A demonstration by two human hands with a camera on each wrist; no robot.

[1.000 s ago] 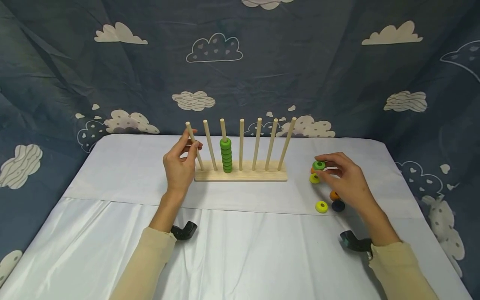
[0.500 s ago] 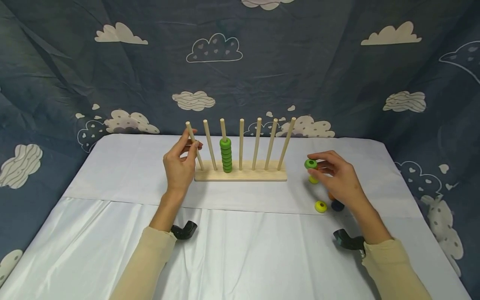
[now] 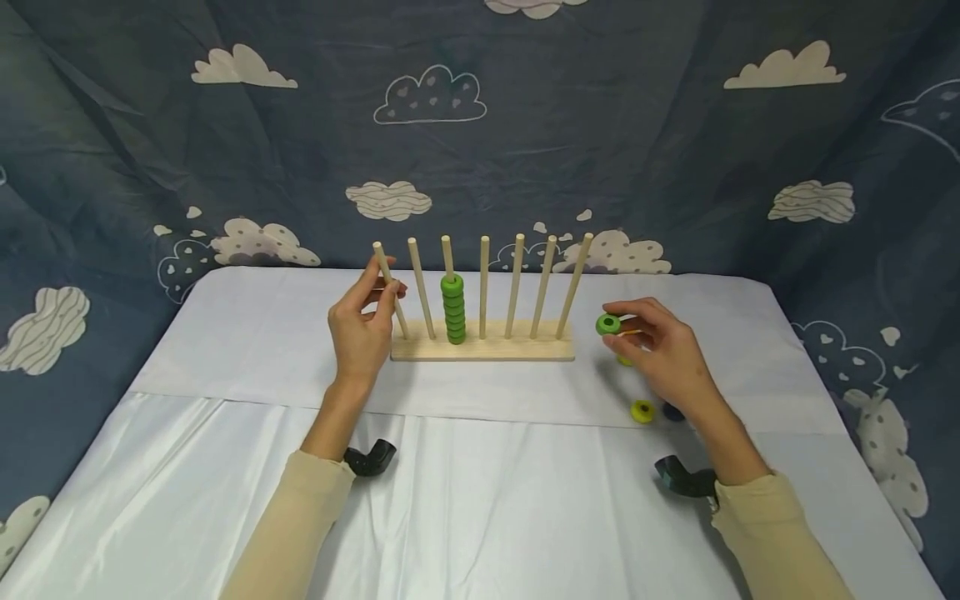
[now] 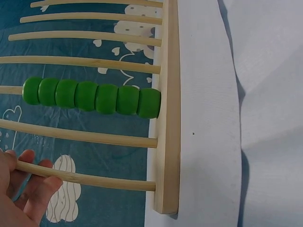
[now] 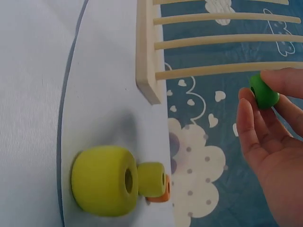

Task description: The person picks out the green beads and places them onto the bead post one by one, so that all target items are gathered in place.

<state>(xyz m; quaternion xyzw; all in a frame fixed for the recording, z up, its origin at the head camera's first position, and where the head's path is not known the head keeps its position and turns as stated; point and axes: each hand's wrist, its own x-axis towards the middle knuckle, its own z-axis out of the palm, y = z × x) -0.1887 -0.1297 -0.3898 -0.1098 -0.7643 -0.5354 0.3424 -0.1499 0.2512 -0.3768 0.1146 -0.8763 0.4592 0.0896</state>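
A wooden rack has a flat base (image 3: 483, 352) and a row of upright pegs. My left hand (image 3: 362, 333) pinches the upper part of the leftmost peg (image 4: 109, 181) between thumb and fingers. The third peg from the left carries a stack of several green beads (image 3: 454, 310), its tip bare above them. To the right of the rack, my right hand (image 3: 667, 350) pinches a single green bead (image 5: 266, 94) between thumb and fingertips. That bead is raised above the table, its hole facing up in the head view. The remaining pegs bear no beads.
Below the right hand lie a yellow bead (image 3: 642, 412) and a dark bead (image 3: 672, 412), partly hidden by the wrist. Behind, the right wrist view shows another yellow bead (image 5: 150, 179) and an orange bead (image 5: 163, 193). A cloud-patterned dark cloth (image 3: 600, 142) hangs behind the white table.
My right hand has moved left toward the rack with the green bead, away from the loose beads. The left hand stays on its peg.
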